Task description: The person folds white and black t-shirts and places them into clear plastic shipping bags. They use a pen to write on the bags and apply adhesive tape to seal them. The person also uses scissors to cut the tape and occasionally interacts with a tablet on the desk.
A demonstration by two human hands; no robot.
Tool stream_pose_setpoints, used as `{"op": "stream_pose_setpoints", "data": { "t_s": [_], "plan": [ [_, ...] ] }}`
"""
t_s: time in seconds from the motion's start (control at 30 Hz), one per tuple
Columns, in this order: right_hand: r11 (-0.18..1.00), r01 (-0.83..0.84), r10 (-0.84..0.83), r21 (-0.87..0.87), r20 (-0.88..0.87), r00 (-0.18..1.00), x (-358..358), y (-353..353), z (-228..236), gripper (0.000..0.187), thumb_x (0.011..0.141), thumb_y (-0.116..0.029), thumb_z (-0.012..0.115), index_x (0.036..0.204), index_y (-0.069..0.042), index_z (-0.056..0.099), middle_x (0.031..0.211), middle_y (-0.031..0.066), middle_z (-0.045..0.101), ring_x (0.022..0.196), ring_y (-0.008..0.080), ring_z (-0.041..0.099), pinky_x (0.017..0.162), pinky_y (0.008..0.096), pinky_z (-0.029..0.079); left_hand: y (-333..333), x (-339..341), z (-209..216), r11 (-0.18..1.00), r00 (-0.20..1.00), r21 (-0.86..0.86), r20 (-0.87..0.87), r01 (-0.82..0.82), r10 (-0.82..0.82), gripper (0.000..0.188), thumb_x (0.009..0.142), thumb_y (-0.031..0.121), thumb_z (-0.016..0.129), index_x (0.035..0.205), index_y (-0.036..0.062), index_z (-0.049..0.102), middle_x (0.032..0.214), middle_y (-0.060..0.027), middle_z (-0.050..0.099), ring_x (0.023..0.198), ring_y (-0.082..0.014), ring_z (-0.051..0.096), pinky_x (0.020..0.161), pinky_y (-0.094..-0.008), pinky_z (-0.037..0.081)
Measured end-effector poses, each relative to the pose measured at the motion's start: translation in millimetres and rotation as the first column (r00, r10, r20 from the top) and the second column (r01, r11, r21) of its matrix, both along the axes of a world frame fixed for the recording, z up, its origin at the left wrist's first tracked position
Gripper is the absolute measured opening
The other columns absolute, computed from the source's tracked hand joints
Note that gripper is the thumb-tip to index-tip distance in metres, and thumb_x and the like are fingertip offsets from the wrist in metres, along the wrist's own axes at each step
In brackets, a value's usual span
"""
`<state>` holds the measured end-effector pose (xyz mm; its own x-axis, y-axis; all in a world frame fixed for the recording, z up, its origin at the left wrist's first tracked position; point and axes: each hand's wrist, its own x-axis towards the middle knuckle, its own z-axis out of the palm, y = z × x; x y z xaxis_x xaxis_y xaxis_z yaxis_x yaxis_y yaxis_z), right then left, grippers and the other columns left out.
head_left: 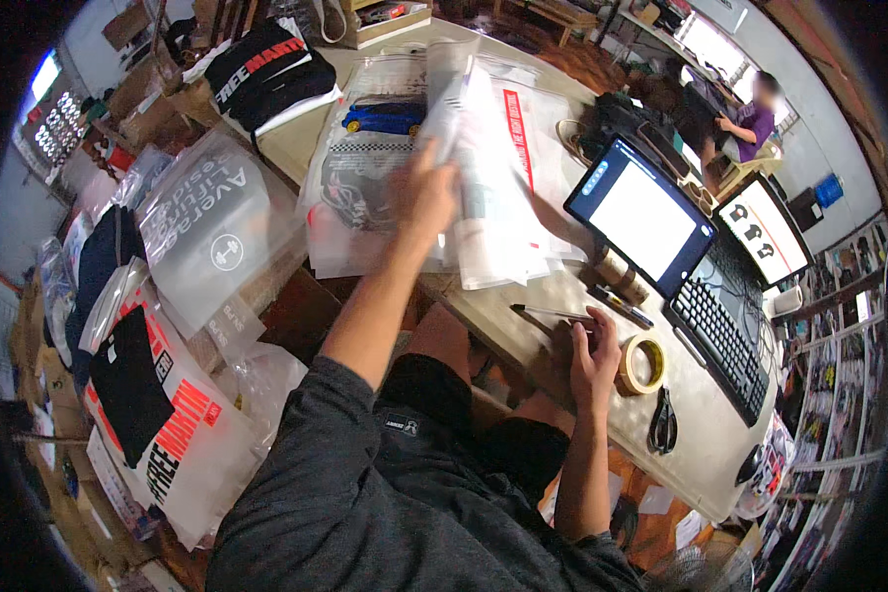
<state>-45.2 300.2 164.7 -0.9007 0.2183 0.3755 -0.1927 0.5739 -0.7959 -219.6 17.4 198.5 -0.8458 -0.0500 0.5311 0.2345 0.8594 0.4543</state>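
Note:
My left hand [430,197] is blurred by motion and closed at the left edge of a clear printed sheet [476,187], which stands curled up from the table. Beneath it lie more printed plastic sheets [350,247], one showing a blue car. My right hand [594,363] rests near the table's front edge, its fingers apart and loosely bent, holding nothing. Just beyond its fingertips lies a pen [543,311]. A roll of yellowish tape [626,375] sits right beside this hand, with black-handled snips [663,426] nearer to me.
A lit tablet [641,222], a black keyboard [717,345] and another screen [766,232] stand along the right. Folded black shirts [271,79] lie at the back left. Bagged garments [197,237] are piled left of the table [464,308]. A person [755,128] sits far right.

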Motion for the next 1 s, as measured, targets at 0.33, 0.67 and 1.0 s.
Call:
{"op": "stream_pose_setpoints", "data": {
  "t_s": [0.33,0.67,1.0],
  "plan": [
    [0.999,0.026,-0.024,-0.037,0.071,0.997,0,0,6,0.031,0.089,-0.012,0.063,0.117,0.000,0.056,0.087,0.0140,0.067,0.081,0.0196,0.064,0.076,0.0304,0.049,8,19,8,0.977,0.973,-0.105,0.123,-0.185,0.197,0.079,0.082,0.060,0.056,0.131,-0.0015,0.052,0.147,-0.0291,0.031,0.141,-0.0416,0.020,0.114,-0.0575,0.009],
    [0.999,0.028,-0.026,-0.036,0.057,0.998,2,-7,10,0.029,0.089,-0.013,0.062,0.115,0.000,0.057,0.083,0.0116,0.068,0.078,0.0185,0.065,0.073,0.0304,0.049,19,30,-33,0.984,0.962,-0.129,0.262,0.119,-0.082,0.075,0.076,0.040,0.073,0.135,0.0011,0.048,0.147,-0.0278,0.030,0.142,-0.0381,0.020,0.115,-0.0535,0.012],
    [0.998,0.019,-0.012,-0.052,0.134,0.991,4,-9,21,0.031,0.089,-0.013,0.062,0.117,0.001,0.058,0.090,0.0093,0.064,0.083,0.0149,0.061,0.077,0.0283,0.047,-109,-29,-45,-0.087,0.971,0.984,-0.169,0.156,-0.168,0.065,0.075,0.021,0.072,0.130,-0.0038,0.047,0.122,-0.0155,0.057,0.107,-0.0234,0.059,0.092,-0.0360,0.046]
  ]
}}
